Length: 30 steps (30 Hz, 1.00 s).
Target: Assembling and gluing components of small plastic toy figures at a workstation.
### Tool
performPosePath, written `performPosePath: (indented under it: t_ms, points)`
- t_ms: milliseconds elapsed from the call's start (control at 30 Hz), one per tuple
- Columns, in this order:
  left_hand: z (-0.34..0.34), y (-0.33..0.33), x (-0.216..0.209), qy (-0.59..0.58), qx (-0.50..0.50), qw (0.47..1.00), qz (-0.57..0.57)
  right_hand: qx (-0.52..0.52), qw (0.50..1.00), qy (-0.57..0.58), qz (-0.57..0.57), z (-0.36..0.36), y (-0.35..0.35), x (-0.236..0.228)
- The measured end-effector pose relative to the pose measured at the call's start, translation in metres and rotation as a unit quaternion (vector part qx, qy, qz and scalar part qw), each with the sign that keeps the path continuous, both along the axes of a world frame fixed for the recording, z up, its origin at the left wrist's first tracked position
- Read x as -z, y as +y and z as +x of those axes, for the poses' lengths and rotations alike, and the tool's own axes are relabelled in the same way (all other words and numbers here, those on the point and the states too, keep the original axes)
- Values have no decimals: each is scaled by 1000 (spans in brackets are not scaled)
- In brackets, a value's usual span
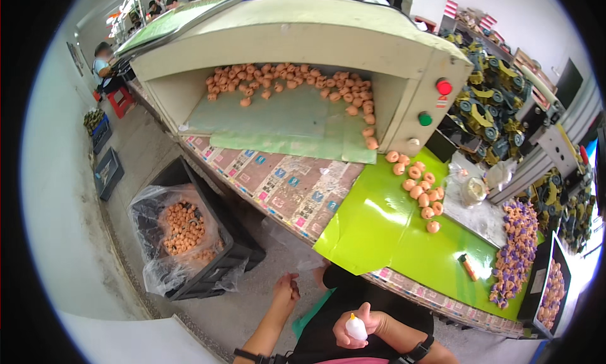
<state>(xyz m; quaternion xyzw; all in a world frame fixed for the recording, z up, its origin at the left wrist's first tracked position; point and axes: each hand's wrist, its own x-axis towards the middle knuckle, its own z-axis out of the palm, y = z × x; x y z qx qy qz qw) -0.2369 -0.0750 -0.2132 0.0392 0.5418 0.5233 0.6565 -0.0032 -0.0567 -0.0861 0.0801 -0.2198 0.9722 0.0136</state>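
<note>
My right hand (374,321) is wrapped round a small white squeeze bottle (356,328) with a yellow nozzle pointing up, low in front of my body. My left hand (286,289) is over the floor, between the dark crate and the table's front edge. Its fingers are curled together, and whatever they may hold is too small to make out. Neither hand touches the table. Several small peach-coloured round hollow pieces (423,191) lie in a loose strip on the bright green sheet (372,228) ahead of my right hand.
A cream machine (290,39) with an open chamber holds many more peach pieces. Left stands a dark crate (243,253) lined with clear plastic. Purple-and-peach pieces (514,253), an orange lighter (468,267), a jar (473,192) and a black box (536,294) are at right. A person (104,67) sits far left.
</note>
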Motion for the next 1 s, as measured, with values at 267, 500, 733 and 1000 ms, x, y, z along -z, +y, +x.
performPosePath:
  t_ms: [267,500,733,1000]
  points:
    - [40,-33,-146,-167,30,980,99,133,987,-55,68,41,-10,-37]
    - [93,-20,-208,-254,162,929,217,410,844,-271,215,115,-43,-99]
    - [161,10,-227,-338,296,855,257,595,629,-418,276,175,-78,-118]
    - [214,26,-239,-296,353,874,155,697,434,-455,344,197,-92,-135]
